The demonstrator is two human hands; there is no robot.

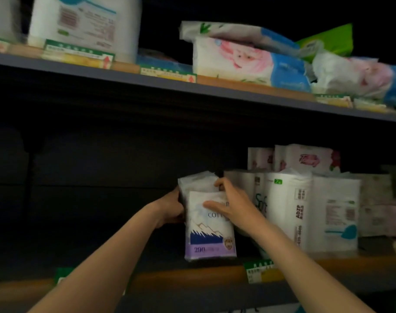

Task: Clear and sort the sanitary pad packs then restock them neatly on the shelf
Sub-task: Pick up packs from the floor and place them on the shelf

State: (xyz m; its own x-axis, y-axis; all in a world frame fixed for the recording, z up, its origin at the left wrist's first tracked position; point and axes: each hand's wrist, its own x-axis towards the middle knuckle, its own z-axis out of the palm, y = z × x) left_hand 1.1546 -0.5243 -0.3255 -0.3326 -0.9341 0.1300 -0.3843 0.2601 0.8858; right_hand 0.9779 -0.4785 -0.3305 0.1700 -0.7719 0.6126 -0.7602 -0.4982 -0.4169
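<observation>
Two white packs stand upright on the middle shelf [192,275]. The front pack [209,236] has a blue mountain print and a purple band marked 200. A second pack [198,180] stands just behind it, partly hidden. My left hand [169,207] grips the left side of the packs, its fingers hidden behind them. My right hand [230,203] holds them from the right, thumb across the front pack's face and fingers curled over the top between the two packs.
Tall white packs [289,208] stand right of my hands, with pink-printed packs [305,158] stacked behind. The upper shelf [147,81] holds floral tissue packs [242,58] and a large white pack [84,23]. Left of my hands the middle shelf is dark. Price tags [260,271] line the edges.
</observation>
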